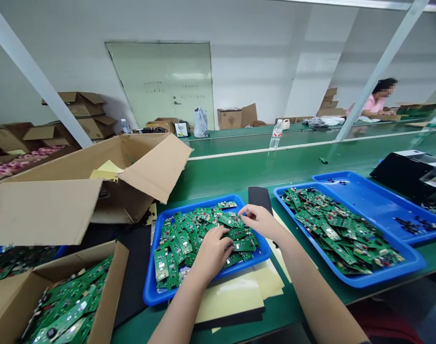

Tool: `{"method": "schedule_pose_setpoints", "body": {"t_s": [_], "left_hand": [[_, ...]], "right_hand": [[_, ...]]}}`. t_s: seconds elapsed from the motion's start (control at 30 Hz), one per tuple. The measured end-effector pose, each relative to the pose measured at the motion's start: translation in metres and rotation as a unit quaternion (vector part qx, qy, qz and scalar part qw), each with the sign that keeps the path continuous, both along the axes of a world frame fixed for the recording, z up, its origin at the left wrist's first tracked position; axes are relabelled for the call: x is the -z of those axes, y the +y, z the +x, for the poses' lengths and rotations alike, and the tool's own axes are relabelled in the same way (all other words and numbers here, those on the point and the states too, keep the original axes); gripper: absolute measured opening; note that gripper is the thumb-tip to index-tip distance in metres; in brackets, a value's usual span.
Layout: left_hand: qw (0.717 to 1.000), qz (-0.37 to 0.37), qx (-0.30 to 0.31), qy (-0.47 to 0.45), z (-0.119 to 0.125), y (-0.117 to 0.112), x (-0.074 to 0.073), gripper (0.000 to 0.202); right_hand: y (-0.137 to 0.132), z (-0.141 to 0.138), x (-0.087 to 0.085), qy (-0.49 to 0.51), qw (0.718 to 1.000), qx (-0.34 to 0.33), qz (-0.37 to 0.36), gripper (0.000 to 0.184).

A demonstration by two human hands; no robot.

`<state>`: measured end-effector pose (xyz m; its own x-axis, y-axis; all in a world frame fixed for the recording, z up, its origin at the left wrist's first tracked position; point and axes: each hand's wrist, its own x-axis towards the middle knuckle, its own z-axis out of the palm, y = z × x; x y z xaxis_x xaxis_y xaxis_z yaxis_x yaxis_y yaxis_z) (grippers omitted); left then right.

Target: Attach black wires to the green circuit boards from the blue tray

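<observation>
Bent over the pile of green circuit boards (pixel 182 241), my left hand (pixel 215 247) has its fingers curved and apart, touching or just above the boards. I see nothing clearly held in it. My right hand (pixel 259 220) is at the pile's right side, over the rim of the blue tray (pixel 151 282). Its thumb and fingertips come together in a pinch; whatever is between them is too small to make out. The boards lie loosely heaped at many angles, and my hands hide some of them.
To the right, a second blue tray (pixel 414 262) holds heaped boards; behind it, another blue tray (pixel 368 196) has small black parts. Left are a large open carton (pixel 42 210) and a smaller box (pixel 115 282) of boards. Yellow sheets (pixel 232 298) lie in front. A person (pixel 375 102) sits far right.
</observation>
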<state>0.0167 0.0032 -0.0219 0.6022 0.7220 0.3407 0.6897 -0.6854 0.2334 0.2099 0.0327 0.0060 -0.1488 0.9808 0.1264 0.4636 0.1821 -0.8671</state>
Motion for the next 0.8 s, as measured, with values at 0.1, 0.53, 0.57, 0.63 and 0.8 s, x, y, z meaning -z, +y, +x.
{"method": "schedule_pose_setpoints", "body": {"t_s": [0.1, 0.53, 0.57, 0.63, 0.8], "left_hand": [[1.0, -0.019, 0.007, 0.014, 0.002, -0.003, 0.0, 0.024], [0.984, -0.127, -0.05, -0.118, 0.001, -0.003, -0.002, 0.024], [0.978, -0.129, -0.062, -0.152, 0.0, -0.002, -0.004, 0.024], [0.966, -0.135, -0.091, -0.2, -0.003, -0.001, -0.008, 0.021], [0.952, -0.151, -0.129, -0.231, -0.004, 0.0, -0.01, 0.018]], "right_hand": [[0.006, 0.003, 0.013, 0.036, 0.999, 0.01, -0.012, 0.019], [-0.004, 0.004, 0.028, 0.052, 0.997, 0.0, -0.056, 0.019], [-0.004, 0.004, 0.028, 0.051, 0.997, 0.002, -0.06, 0.02], [-0.006, 0.002, 0.027, 0.057, 0.996, 0.0, -0.073, 0.024], [-0.008, -0.007, 0.025, 0.112, 0.988, -0.04, -0.098, 0.039]]}}
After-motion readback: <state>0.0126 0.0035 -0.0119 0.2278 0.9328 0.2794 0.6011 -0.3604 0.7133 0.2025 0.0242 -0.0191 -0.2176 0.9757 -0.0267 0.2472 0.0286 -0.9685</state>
